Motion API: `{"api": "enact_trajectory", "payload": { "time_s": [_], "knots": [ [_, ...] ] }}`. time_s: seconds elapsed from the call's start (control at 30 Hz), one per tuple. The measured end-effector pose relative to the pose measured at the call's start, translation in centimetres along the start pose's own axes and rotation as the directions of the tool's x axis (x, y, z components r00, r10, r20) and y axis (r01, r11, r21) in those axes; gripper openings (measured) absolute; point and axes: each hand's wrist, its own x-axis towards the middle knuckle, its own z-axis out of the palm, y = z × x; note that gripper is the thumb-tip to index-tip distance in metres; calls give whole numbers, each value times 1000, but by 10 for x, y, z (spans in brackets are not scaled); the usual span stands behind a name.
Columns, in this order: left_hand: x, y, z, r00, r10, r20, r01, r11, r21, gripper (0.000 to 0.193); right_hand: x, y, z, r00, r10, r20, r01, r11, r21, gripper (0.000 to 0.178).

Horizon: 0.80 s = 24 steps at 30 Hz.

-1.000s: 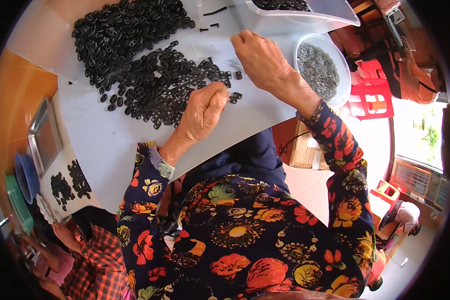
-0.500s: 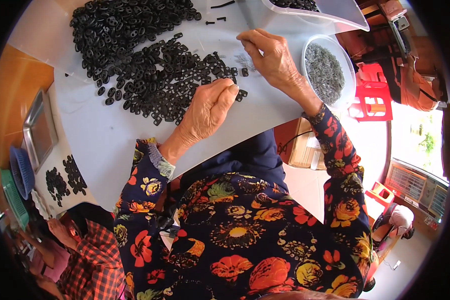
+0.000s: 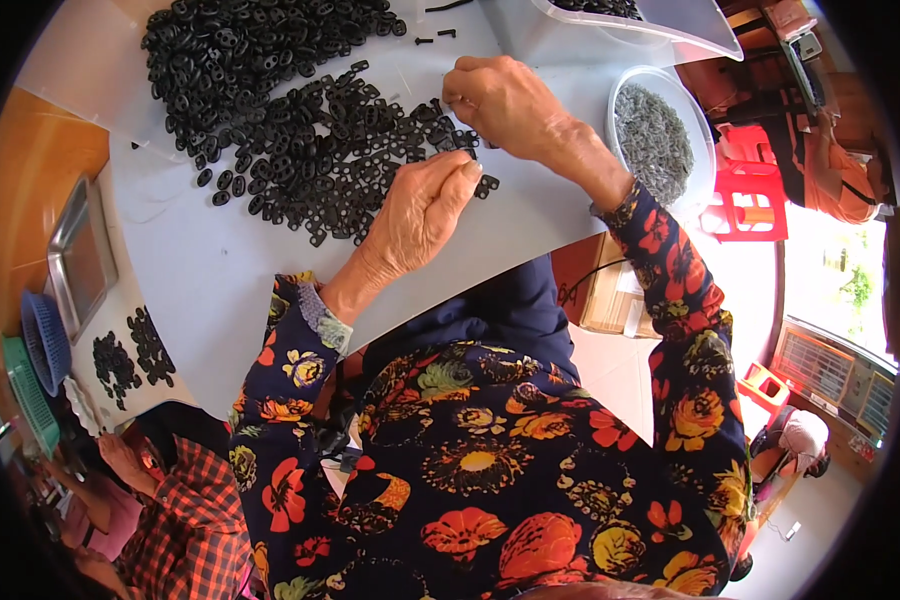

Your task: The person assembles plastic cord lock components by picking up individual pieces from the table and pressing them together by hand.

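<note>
Bare hands at work on a grey-white bench (image 3: 200, 290); positions are given relative to the heap of black oval parts (image 3: 240, 70). A spread of small flat black pieces (image 3: 340, 180) adjoins the heap on its near right side. The left hand (image 3: 415, 215) lies to the right of the heap and nearer the wearer, just beside the spread; its fingers are curled narrow, thumb against them, and whether a piece is held cannot be told. The right hand (image 3: 515, 112), farther right of the heap, arches over the spread's right margin, its fingers bent downward; their tips are hidden, so their gap and any contents cannot be determined. Well to the right of the heap stands a round tub (image 3: 703, 182) of small clear-grey pieces.
</note>
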Motion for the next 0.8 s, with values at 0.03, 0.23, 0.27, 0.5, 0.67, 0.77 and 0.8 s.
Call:
{"api": "enact_trajectory", "payload": {
  "time_s": [0.03, 0.23, 0.27, 0.5, 0.67, 0.77, 0.8],
  "knots": [
    [0, 0, 1, 1000, 2, -1, -2, 1000, -2, 30, 2, 5, 0, 1000, -11, -28, 11, 1000, 2, 11],
    [0, 0, -1, 999, -33, -5, 33, 999, -5, 30, 1, 8, -4, 994, 108, -24, -107, 993, 56, 12],
    [0, 0, -1, 1000, -29, -3, 29, 1000, 2, 31, 1, 7, -5, 995, 97, -17, -96, 994, 56, 12],
    [2, -2, 3, 1000, 3, -15, -3, 1000, 28, 40, 4, -5, 3, 997, -58, -51, 61, 997, 42, 9],
    [2, -2, 2, 1000, 3, -14, -3, 999, 42, 42, 10, -2, 4, 994, -109, -24, 109, 994, 2, 9],
    [1, -3, 1, 1000, 10, -12, -10, 999, 48, 43, 15, -3, -4, 990, 10, 142, -20, 997, 69, 10],
    [1, -3, 1, 1000, 8, -9, -8, 999, 48, 43, 16, 1, -3, 990, 9, 143, -20, 997, 70, 10]
  ]
}}
